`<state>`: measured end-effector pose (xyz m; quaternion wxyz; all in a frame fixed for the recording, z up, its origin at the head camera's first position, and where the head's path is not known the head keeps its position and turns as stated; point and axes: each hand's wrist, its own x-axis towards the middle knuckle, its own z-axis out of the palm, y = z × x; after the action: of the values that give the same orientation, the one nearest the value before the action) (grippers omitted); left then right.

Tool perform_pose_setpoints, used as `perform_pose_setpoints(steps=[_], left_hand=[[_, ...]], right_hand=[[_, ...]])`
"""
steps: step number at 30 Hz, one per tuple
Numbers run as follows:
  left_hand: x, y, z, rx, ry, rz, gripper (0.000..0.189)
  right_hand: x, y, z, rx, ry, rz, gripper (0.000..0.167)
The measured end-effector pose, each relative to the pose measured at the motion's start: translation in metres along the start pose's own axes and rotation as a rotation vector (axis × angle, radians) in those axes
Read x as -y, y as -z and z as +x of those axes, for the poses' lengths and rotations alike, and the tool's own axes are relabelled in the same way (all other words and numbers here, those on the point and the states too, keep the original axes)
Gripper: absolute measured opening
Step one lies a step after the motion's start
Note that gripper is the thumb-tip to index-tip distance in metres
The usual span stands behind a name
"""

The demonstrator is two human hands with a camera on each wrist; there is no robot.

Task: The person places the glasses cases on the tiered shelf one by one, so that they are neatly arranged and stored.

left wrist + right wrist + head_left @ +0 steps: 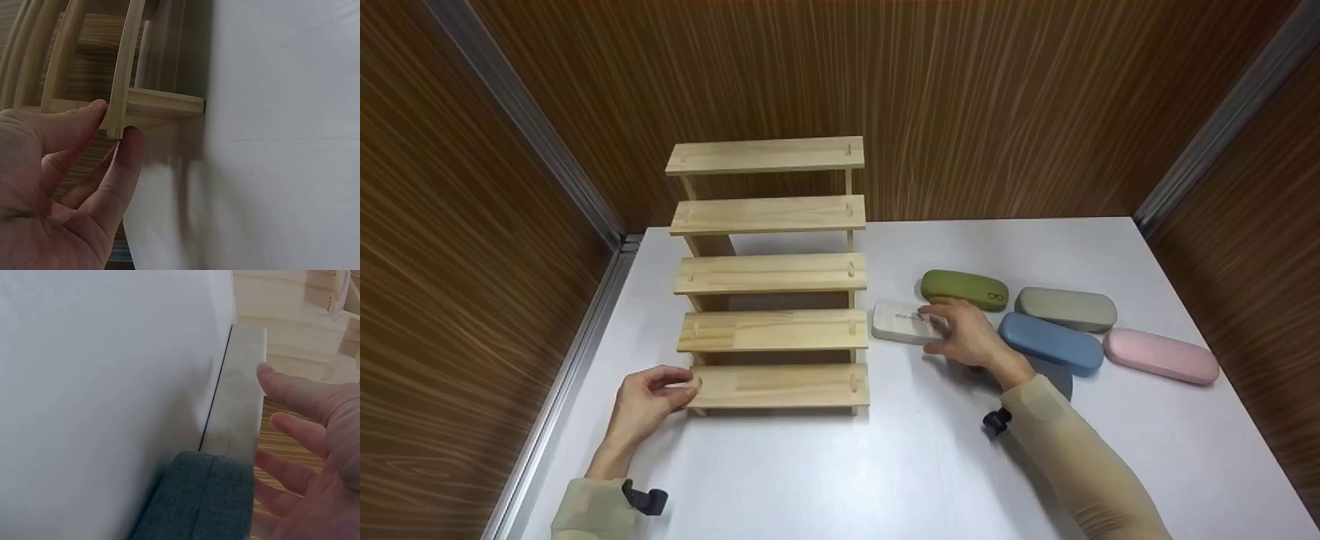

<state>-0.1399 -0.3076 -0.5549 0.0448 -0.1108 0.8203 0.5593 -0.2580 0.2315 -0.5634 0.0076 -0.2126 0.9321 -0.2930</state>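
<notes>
A stepped wooden display stand (772, 330) stands on the left half of the white table. My left hand (643, 403) pinches the left end of its lowest board (795, 386); in the left wrist view, thumb and a finger lie on either side of the board's end (116, 121). Just right of the stand lies a white glasses case (896, 321) with lettering on its lid. Over its right part is my right hand (971, 337), fingers spread loosely. In the right wrist view the thumb is right at the upper edge of the white case (236, 394).
A dark grey-blue case (1060, 377) lies partly hidden under my right forearm. Around it are a green case (960, 288), a grey-beige case (1066, 308), a blue case (1051, 343) and a pink case (1162, 355). Wood-grain panels (997, 112) enclose the table on three sides.
</notes>
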Motion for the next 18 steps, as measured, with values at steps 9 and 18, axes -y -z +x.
perform_pose_setpoints(steps=[9,18], left_hand=[[0.0031,-0.0002,0.0014,0.005,0.03,-0.024,0.033],[0.0076,0.0001,0.0032,0.042,0.054,-0.069,0.037]], right_hand=[[-0.0009,-0.0046,0.0051,-0.009,-0.013,-0.011,0.063],[-0.0014,-0.0068,0.0052,-0.017,-0.035,-0.008,0.059]])
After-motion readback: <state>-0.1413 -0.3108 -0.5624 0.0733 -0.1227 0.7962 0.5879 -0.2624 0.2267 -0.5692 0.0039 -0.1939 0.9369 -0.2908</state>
